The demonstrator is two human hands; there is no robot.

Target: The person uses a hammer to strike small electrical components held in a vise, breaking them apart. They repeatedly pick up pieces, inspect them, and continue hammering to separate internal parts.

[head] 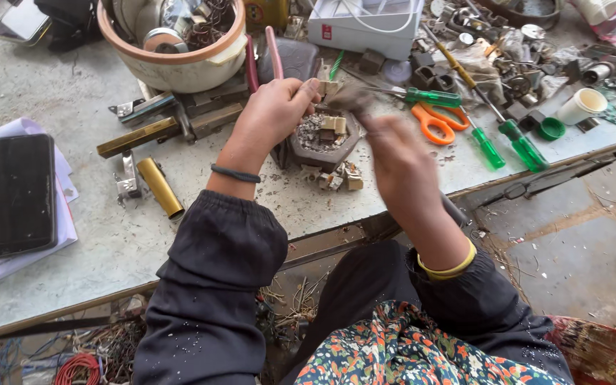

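My left hand (274, 114) is closed around a small beige part (328, 87) held at its fingertips, just above a dark tray of grit and small blocks (322, 135). Blurred by motion, my right hand (393, 160) grips a dark tool whose head (349, 98) meets the beige part. Its handle pokes out below my wrist. Loose beige blocks (342, 178) lie in front of the tray.
A black phone (14, 194) rests on papers at left. Brass bars (158, 187), a cream bowl of parts (176, 43), orange scissors (430, 122), green screwdrivers (522, 146), a white box (365, 25) and metal clutter cover the worktable (73, 93).
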